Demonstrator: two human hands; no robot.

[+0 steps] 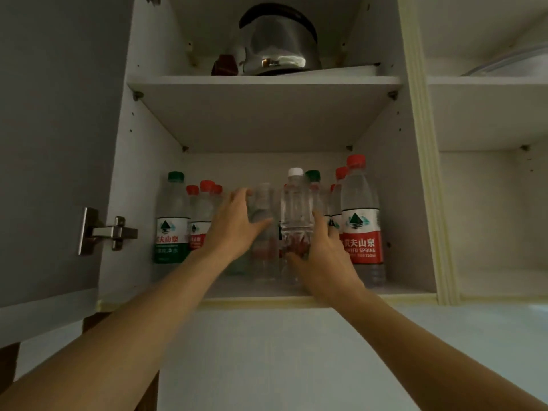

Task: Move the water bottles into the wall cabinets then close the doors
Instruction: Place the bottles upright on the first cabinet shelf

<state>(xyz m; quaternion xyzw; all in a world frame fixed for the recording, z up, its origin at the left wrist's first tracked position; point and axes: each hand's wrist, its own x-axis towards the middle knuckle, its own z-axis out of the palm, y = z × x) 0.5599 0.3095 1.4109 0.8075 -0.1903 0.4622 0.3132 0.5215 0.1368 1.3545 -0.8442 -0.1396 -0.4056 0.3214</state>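
On the wall cabinet's lower shelf (267, 289) stand about ten water bottles. Left of the white-capped bottle (296, 209), the left hand (234, 223) grips a blurred bottle (262, 232); the right hand (323, 256) clasps the white-capped one.

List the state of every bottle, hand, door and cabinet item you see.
left hand: grips a clear bottle, upright on the lower shelf
right hand: grips the white-capped bottle, upright
other bottles: upright, capped
cabinet door: open
kettle: upright on upper shelf
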